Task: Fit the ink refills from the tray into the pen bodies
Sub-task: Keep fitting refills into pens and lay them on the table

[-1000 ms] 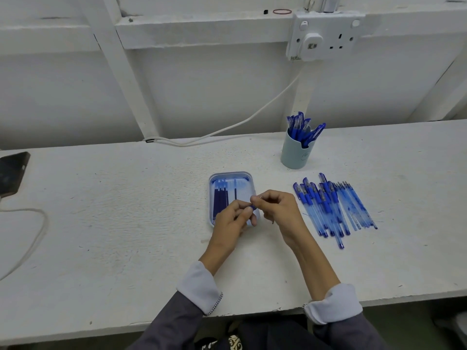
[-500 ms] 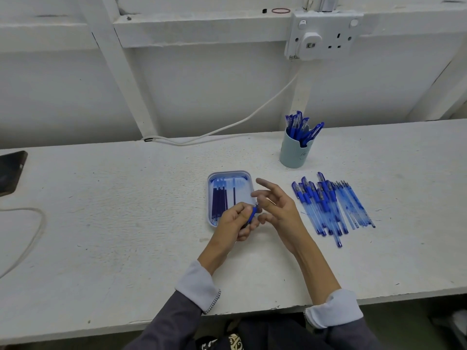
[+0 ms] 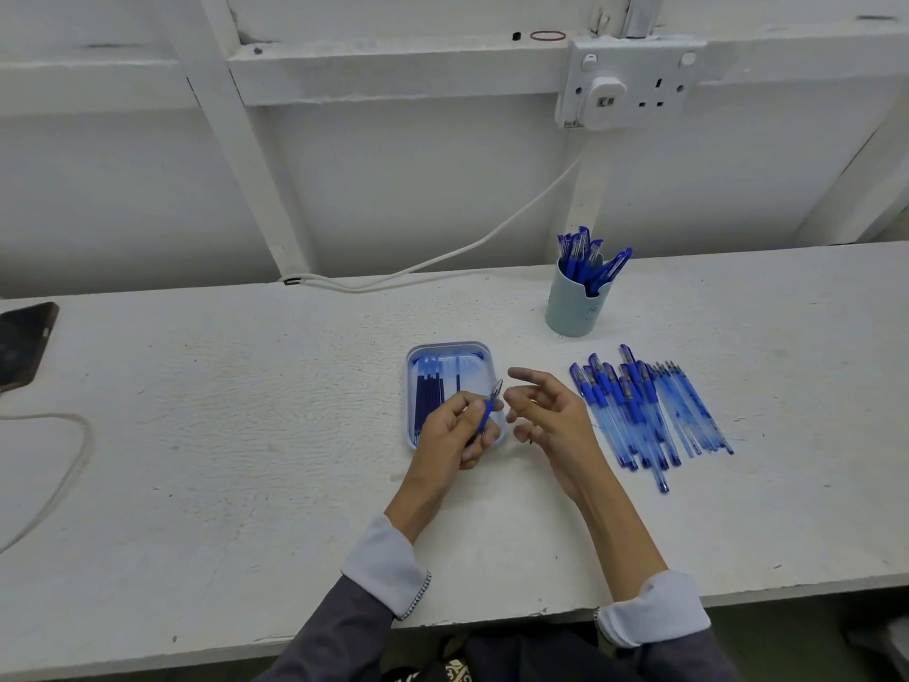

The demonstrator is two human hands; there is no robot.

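One head-worn wide-angle view here, looking forward and down across the white workbench, left hand and right hand close, wall beyond.

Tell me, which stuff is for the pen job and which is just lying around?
For the job: tray, refills, pen in left hand, loose pens, cup.
Lying about: phone, cable, wall socket.

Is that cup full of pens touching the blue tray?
Apart. The head view shows bare table between the cup and the tray.
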